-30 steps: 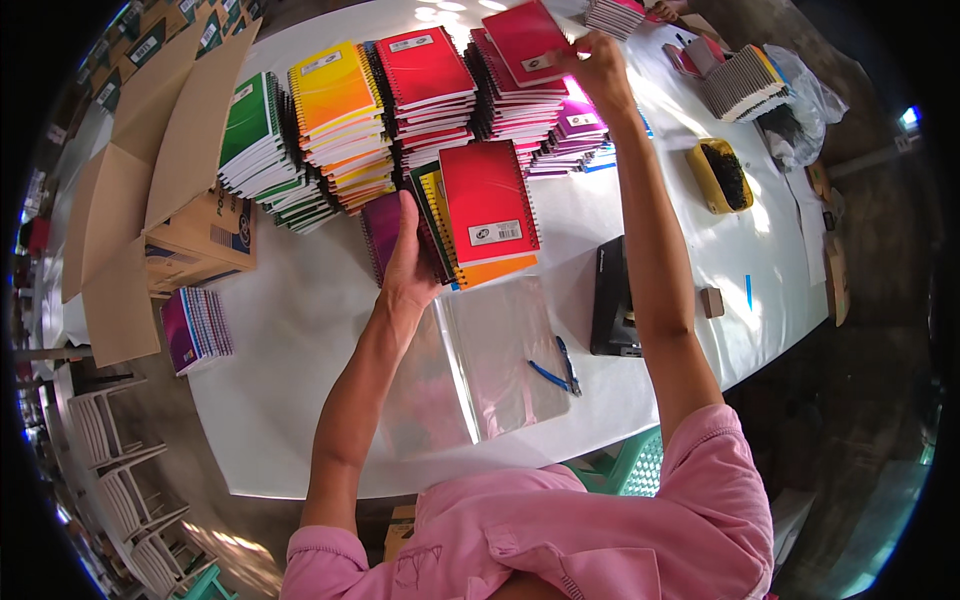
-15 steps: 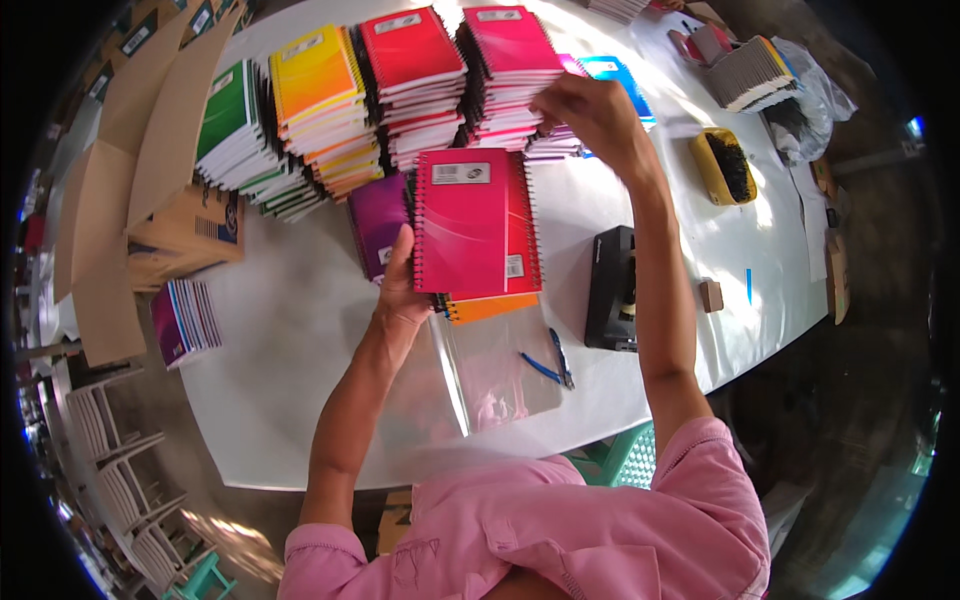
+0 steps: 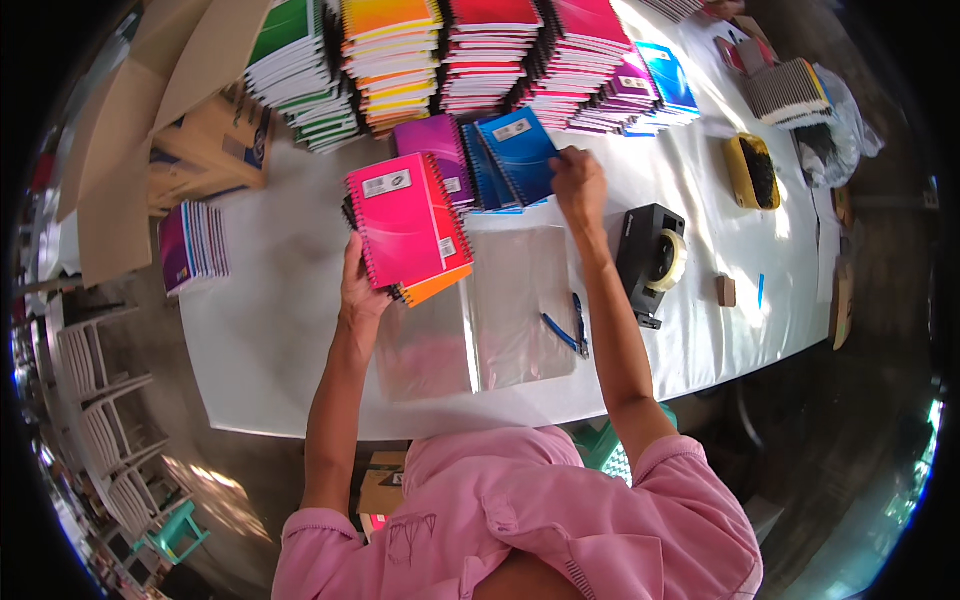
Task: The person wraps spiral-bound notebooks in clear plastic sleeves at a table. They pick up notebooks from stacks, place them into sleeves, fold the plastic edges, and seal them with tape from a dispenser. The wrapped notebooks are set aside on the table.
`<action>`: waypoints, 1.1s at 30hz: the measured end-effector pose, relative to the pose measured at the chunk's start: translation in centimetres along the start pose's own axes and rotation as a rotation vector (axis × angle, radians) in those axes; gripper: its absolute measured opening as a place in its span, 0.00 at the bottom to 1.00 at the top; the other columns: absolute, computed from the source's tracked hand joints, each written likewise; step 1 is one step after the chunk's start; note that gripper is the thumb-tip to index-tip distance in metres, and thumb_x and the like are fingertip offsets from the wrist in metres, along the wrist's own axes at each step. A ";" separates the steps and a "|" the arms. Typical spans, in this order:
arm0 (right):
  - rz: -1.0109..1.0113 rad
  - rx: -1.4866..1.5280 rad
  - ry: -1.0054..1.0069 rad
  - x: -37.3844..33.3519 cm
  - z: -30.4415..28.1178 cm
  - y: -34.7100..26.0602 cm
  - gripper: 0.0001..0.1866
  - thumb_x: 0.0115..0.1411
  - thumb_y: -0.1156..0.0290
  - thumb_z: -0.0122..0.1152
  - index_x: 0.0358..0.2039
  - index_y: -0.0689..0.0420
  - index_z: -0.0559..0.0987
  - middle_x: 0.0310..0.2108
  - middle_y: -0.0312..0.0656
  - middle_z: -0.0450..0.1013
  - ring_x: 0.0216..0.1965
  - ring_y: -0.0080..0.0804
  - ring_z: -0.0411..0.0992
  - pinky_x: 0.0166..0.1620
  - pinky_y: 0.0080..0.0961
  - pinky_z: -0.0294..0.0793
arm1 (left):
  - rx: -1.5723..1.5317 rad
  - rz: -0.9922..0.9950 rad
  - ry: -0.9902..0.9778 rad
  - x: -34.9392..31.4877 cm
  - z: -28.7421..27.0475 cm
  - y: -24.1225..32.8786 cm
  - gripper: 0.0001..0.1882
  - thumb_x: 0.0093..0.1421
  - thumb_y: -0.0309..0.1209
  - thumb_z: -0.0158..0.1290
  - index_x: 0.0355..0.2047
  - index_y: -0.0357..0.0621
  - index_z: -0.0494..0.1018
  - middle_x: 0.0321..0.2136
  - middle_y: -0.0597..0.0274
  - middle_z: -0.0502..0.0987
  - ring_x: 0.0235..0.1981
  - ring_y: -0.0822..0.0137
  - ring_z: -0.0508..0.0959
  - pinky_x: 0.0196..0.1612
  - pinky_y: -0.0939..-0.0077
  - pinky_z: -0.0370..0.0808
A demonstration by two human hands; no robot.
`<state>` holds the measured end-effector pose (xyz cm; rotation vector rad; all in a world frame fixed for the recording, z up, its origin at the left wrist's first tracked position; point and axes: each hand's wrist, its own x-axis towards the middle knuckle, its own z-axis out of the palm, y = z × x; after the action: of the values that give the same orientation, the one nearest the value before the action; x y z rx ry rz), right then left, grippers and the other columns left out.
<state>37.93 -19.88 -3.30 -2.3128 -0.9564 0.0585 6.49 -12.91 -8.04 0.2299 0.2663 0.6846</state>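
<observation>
Pink short-sleeved shirt, collar, small dark drawing on back; 2 bare forearms, no gloves.

Bare worktop lies open to the left of the left hand, reaching to the small notebook pile near the edge. The back is walled by tall notebook stacks. Clear plastic sleeves cover the near middle, with blue pliers beside them. Right of the right hand stands a tape dispenser, with open white surface beyond it up to the yellow tray.
</observation>
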 end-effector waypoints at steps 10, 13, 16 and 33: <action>-1.142 0.550 -1.009 1.0 -8.0 -16.7 0.10 0.52 0.81 0.59 0.37 0.62 0.81 0.34 0.46 0.77 0.34 0.41 0.75 0.40 0.32 0.74 | 0.175 -0.044 -0.060 -2.0 -0.1 -0.1 0.37 0.61 0.55 0.50 0.61 0.42 0.60 0.52 0.53 0.72 0.52 0.61 0.75 0.53 0.63 0.75; -1.001 0.427 -0.909 -0.5 -4.5 -17.7 0.12 0.55 0.80 0.59 0.42 0.61 0.80 0.41 0.47 0.77 0.46 0.40 0.75 0.48 0.34 0.73 | 0.201 -0.107 0.071 -3.5 2.8 -1.1 0.39 0.60 0.58 0.49 0.62 0.42 0.59 0.53 0.53 0.72 0.52 0.61 0.75 0.52 0.63 0.75; -0.637 0.399 -0.496 0.3 -1.7 -12.3 0.17 0.54 0.78 0.62 0.46 0.58 0.79 0.49 0.44 0.75 0.56 0.39 0.69 0.58 0.35 0.67 | 0.227 -0.121 0.091 -5.4 3.0 -0.6 0.42 0.59 0.60 0.47 0.62 0.42 0.57 0.53 0.50 0.71 0.51 0.59 0.75 0.54 0.62 0.75; -0.855 0.986 -0.679 0.6 -9.7 -11.8 0.09 0.59 0.75 0.55 0.34 0.64 0.82 0.38 0.50 0.78 0.47 0.46 0.73 0.54 0.43 0.68 | 0.249 -0.149 0.187 -5.7 2.3 -1.0 0.44 0.59 0.62 0.46 0.63 0.41 0.55 0.57 0.49 0.67 0.55 0.56 0.71 0.56 0.58 0.73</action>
<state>33.61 -18.28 11.27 -0.8640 -1.6714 0.7872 3.58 -17.65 -5.18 0.3808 0.5441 0.5251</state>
